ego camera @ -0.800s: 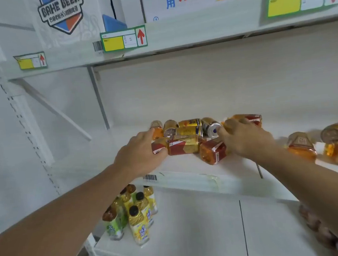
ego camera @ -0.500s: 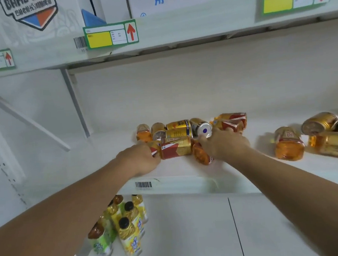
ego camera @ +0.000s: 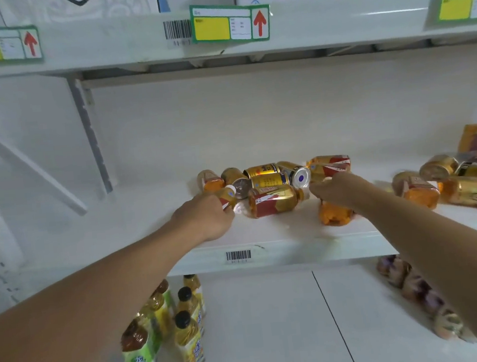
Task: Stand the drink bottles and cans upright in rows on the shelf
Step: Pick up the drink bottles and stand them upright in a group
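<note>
Step in hand: I judge this as the start of righting the middle pile; both hands are on fallen bottles on the shelf (ego camera: 279, 236) and nothing in this cluster stands yet.
Left hand (ego camera: 206, 217): my fingers are curled round a small bottle (ego camera: 227, 196), its white cap pointing up and away past my knuckles, tilted rather than upright.
Between the hands: a red-and-gold bottle (ego camera: 273, 201) lies on its side, its neck toward my right hand; glossy film label, rounded plastic body.
Beyond it: gold cans (ego camera: 265, 175) lie jumbled, smooth metal cylinders, one showing its silver end (ego camera: 300, 177).
Right hand (ego camera: 336, 191): it rests over the top of an orange bottle (ego camera: 334, 213) beneath my wrist; fingers bent onto it, though I cannot tell how firmly they clamp.
Right of that hand: more bottles and cans (ego camera: 445, 185) lie toppled, well apart from the pile.
Next move: I'd say each hand must tip its bottle onto its base and set it toward the back wall, leaving room for a row; round cans may roll once the pile loosens.
</note>
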